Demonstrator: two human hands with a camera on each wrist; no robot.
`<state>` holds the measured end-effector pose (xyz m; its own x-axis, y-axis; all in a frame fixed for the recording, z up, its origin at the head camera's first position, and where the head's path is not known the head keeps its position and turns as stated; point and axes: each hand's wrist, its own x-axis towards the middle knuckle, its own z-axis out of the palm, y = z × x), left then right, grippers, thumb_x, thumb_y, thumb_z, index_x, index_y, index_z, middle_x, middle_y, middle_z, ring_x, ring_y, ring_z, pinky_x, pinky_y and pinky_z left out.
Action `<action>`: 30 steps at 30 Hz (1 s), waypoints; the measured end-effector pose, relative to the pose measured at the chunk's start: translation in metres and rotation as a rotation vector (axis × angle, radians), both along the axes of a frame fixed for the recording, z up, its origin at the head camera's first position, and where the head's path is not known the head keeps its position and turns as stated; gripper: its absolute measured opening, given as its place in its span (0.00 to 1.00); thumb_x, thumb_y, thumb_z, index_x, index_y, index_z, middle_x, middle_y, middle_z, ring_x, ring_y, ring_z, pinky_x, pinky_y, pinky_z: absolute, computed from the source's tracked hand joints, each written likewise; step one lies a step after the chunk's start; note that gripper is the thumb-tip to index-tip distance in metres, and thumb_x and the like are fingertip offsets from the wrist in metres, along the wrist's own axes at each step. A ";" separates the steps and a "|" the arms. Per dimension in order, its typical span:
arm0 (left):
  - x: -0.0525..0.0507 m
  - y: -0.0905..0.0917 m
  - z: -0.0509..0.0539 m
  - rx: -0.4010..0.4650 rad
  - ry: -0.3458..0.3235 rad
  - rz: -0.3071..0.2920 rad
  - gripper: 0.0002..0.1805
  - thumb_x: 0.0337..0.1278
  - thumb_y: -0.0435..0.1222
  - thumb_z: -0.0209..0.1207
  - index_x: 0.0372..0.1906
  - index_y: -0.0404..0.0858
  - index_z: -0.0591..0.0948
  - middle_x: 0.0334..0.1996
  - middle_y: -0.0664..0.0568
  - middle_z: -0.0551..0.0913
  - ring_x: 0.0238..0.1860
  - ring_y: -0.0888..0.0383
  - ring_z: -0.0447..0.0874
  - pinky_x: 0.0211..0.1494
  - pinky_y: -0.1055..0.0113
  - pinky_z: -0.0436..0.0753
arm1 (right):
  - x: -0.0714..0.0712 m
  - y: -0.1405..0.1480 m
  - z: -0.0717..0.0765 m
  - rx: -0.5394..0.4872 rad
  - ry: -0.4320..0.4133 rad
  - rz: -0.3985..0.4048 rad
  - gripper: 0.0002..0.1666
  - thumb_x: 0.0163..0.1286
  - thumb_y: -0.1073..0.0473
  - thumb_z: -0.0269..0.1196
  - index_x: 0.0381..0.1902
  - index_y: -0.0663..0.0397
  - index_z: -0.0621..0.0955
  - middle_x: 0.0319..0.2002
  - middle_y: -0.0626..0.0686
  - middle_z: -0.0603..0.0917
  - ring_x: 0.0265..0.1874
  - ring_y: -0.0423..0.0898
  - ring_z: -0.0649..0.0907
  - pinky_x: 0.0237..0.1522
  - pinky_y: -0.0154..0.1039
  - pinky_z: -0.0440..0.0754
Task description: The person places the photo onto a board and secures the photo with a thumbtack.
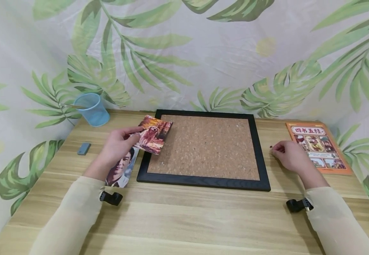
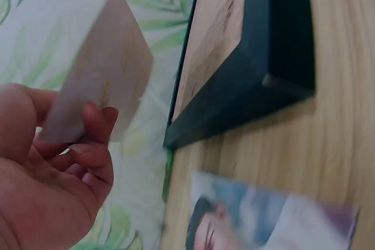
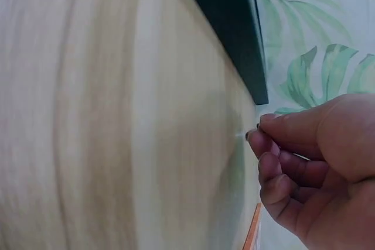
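The rectangular glossy photograph of a golden dog among autumn leaves [image 1: 156,136] is raised above the left side of the rectangular cork board with a black frame [image 1: 206,147]. The left hand [image 1: 118,145] pinches the photograph near its left edge, between thumb and fingers; its pale back faces the left wrist camera. The right hand [image 1: 289,156], beyond the frame's right side, has thumb and index fingertip nearly together, pinching a tiny dark object [image 1: 270,146], too small to identify; its other fingers are curled. A rectangular portrait photograph [image 1: 123,170] lies on the light wood-grain table [image 1: 203,219], partly beneath the left hand. Outward left: a small blue-grey block [image 1: 83,148] and a translucent blue cup [image 1: 96,112]. Outward right: an orange illustrated book [image 1: 321,148].
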<state>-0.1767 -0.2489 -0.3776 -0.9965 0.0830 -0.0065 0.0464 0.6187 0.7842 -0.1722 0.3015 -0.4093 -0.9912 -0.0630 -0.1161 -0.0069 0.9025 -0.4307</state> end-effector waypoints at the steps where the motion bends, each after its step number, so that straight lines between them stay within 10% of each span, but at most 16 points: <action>1: -0.001 0.004 -0.001 0.014 -0.011 -0.001 0.24 0.80 0.40 0.56 0.73 0.36 0.81 0.56 0.38 0.87 0.36 0.65 0.77 0.39 0.74 0.77 | 0.001 0.000 0.001 -0.006 0.002 0.001 0.14 0.81 0.60 0.62 0.47 0.69 0.85 0.41 0.65 0.87 0.38 0.56 0.83 0.43 0.53 0.80; 11: -0.007 0.044 -0.017 0.082 -0.179 -0.057 0.32 0.78 0.35 0.60 0.81 0.37 0.70 0.68 0.34 0.80 0.51 0.52 0.87 0.42 0.69 0.86 | 0.008 -0.010 0.012 -0.084 0.058 0.064 0.15 0.83 0.57 0.62 0.53 0.64 0.87 0.47 0.65 0.90 0.44 0.56 0.86 0.44 0.47 0.80; 21: -0.015 0.076 -0.025 -0.087 -0.160 -0.140 0.37 0.73 0.40 0.66 0.81 0.34 0.70 0.37 0.44 0.84 0.30 0.58 0.78 0.31 0.66 0.78 | 0.009 -0.031 0.023 -0.103 0.111 0.119 0.14 0.83 0.59 0.63 0.54 0.62 0.89 0.48 0.63 0.91 0.42 0.53 0.85 0.42 0.45 0.80; 30: -0.023 0.095 -0.025 -0.304 -0.134 -0.238 0.44 0.72 0.45 0.67 0.82 0.27 0.64 0.71 0.30 0.79 0.70 0.37 0.80 0.72 0.43 0.80 | 0.000 -0.061 0.030 -0.150 0.076 0.186 0.13 0.83 0.58 0.62 0.53 0.62 0.87 0.42 0.58 0.90 0.36 0.48 0.80 0.37 0.41 0.77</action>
<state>-0.1994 -0.1540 -0.4026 -0.9384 0.2855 -0.1947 0.1263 0.8078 0.5757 -0.1723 0.2404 -0.3794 -0.9665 -0.2560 -0.0170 -0.2046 0.8089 -0.5513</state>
